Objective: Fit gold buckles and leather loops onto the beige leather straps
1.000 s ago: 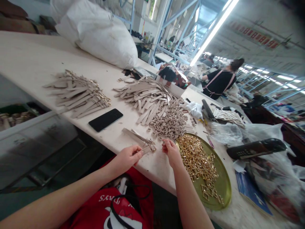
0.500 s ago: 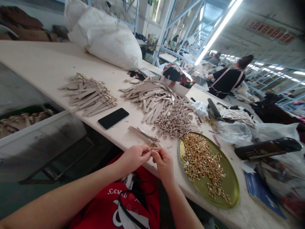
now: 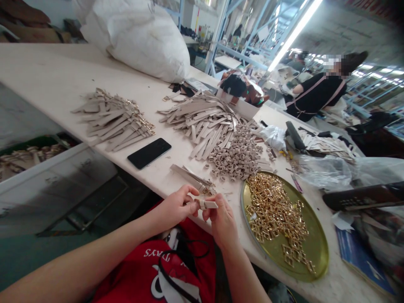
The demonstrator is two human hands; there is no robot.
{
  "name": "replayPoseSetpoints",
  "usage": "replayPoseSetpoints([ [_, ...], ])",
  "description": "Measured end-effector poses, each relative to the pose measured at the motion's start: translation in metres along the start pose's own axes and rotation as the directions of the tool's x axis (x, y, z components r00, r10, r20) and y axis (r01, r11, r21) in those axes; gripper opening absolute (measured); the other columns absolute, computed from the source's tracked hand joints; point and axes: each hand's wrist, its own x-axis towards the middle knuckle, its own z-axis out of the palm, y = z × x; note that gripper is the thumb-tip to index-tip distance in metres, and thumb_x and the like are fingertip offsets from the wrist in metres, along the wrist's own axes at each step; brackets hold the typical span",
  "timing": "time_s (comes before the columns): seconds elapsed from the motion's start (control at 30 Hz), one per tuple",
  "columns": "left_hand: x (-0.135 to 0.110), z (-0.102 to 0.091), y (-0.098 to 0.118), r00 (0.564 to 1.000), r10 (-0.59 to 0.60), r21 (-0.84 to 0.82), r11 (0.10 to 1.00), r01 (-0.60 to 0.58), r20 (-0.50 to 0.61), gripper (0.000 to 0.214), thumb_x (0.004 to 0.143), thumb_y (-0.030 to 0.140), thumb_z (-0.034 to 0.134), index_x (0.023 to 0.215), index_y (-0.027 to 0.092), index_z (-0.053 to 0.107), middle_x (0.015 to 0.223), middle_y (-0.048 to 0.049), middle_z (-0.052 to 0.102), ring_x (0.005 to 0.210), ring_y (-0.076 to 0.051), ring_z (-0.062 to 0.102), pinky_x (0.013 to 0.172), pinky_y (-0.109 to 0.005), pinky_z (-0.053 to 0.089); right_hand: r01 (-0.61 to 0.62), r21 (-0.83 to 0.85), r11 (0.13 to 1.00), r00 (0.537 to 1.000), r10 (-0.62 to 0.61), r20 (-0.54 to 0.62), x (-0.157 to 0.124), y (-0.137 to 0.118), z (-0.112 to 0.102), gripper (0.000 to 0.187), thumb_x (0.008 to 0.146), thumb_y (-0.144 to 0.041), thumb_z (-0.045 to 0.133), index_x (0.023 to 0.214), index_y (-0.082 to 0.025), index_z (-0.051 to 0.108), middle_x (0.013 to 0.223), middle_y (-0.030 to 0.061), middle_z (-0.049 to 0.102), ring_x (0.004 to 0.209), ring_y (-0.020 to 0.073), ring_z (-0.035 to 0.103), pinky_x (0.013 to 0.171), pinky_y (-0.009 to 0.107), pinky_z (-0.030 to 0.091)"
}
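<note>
near a held strap (image 3: 211, 205) — black phone (image 3: 149, 153), loop heap (image 3: 235, 153), tray (image 3: 317, 242) of buckles (image 3: 276, 206)

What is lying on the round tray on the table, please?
The round tray bears a heap of gold-coloured metal buckles, with a small white scrap near its left side. Whatever lies under the heap is covered.

"Count at the centre?"
"One left hand (image 3: 178, 207), one right hand (image 3: 225, 224), one strap (image 3: 210, 205) between them."
"Left of centre?"
"One phone (image 3: 149, 153); one white sack (image 3: 135, 40) in the upper left."
"Lower right?"
"One round tray (image 3: 316, 242), with gold buckles (image 3: 273, 206) overlapping too much to count, probably dozens."
</note>
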Motion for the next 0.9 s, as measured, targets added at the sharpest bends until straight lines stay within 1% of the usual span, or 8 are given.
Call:
replayPoseSetpoints([
  [0.1,0.003,-0.002,-0.001,0.999,-0.043,0.063,0.997,0.045,-0.026,0.028,0.077,0.036,0.050,0.096,0.017,0.041,0.060,0.0056,0.054,0.044,-0.007,0.043,0.044,-0.018,0.031,-0.177,0.147,0.973,0.983,0.167,0.078,0.006,0.003,-0.003,0.025,0.073,-0.042,0.061,0.069,-0.019,0.051,0.052,-0.0071,0.045,0.045,0.0063,0.036,0.047,0.018,0.030],
  [0.2,0.006,-0.004,-0.002,0.996,-0.052,0.210,0.975,0.067,-0.077,0.024,0.077,0.037,0.050,0.090,0.017,0.045,0.058,0.0054,0.054,0.048,-0.009,0.046,0.046,-0.019,0.032,-0.326,0.230,0.917,0.932,0.272,0.239,0.010,0.008,-0.006,0.026,0.073,-0.043,0.061,0.084,-0.020,0.056,0.058,-0.0053,0.048,0.051,0.0078,0.041,0.050,0.019,0.034],
  [0.27,0.009,-0.005,-0.002,0.991,-0.046,0.332,0.939,0.087,-0.129,0.023,0.076,0.039,0.051,0.081,0.017,0.048,0.058,0.0045,0.053,0.051,-0.010,0.047,0.048,-0.020,0.033,-0.386,0.264,0.884,0.902,0.301,0.310,0.013,0.010,-0.007,0.028,0.072,-0.044,0.061,0.082,-0.018,0.058,0.059,-0.0038,0.049,0.053,0.0083,0.042,0.051,0.019,0.035],
  [0.4,0.015,-0.005,-0.005,0.985,-0.046,0.408,0.906,0.112,-0.167,0.025,0.074,0.041,0.053,0.077,0.017,0.051,0.063,0.0033,0.055,0.055,-0.011,0.048,0.050,-0.020,0.034,-0.420,0.325,0.848,0.900,0.344,0.266,0.016,0.015,-0.009,0.025,0.064,-0.036,0.070,0.070,-0.018,0.053,0.061,-0.0043,0.049,0.054,0.0079,0.043,0.054,0.019,0.036],
  [0.57,0.012,-0.005,-0.008,0.982,-0.190,0.151,0.971,0.184,0.022,0.030,0.074,0.044,0.053,0.083,0.015,0.052,0.062,0.0033,0.056,0.051,-0.010,0.049,0.047,-0.019,0.036,-0.264,0.232,0.936,0.963,0.240,0.126,0.016,0.021,-0.007,0.030,0.068,-0.043,0.064,0.070,-0.019,0.048,0.063,-0.0032,0.049,0.058,0.0106,0.044,0.058,0.024,0.039],
  [0.63,0.007,-0.006,-0.006,0.976,-0.205,0.090,0.976,0.198,0.074,0.028,0.074,0.040,0.054,0.087,0.014,0.052,0.063,0.0032,0.056,0.051,-0.010,0.050,0.046,-0.019,0.037,-0.115,0.094,0.989,0.993,0.116,-0.005,0.014,0.022,-0.004,0.028,0.071,-0.042,0.061,0.069,-0.019,0.045,0.064,-0.0032,0.048,0.059,0.0103,0.044,0.059,0.024,0.039],
  [0.73,-0.002,-0.007,-0.003,0.979,-0.189,0.078,0.980,0.183,0.071,0.023,0.076,0.034,0.053,0.088,0.014,0.052,0.065,0.0019,0.058,0.053,-0.010,0.053,0.049,-0.019,0.039,0.061,-0.132,0.989,0.991,-0.077,-0.113,0.011,0.022,0.001,0.025,0.074,-0.036,0.060,0.067,-0.019,0.042,0.065,-0.0038,0.047,0.060,0.0100,0.044,0.060,0.024,0.039],
  [0.9,-0.011,-0.005,-0.010,0.979,-0.199,0.042,0.979,0.198,0.035,0.027,0.075,0.037,0.054,0.088,0.014,0.053,0.065,0.0003,0.060,0.057,-0.012,0.056,0.053,-0.021,0.042,0.048,-0.130,0.990,0.995,-0.059,-0.085,0.001,0.017,0.007,0.021,0.073,-0.034,0.059,0.077,-0.020,0.043,0.065,-0.0053,0.047,0.057,0.0093,0.045,0.056,0.023,0.040],
])
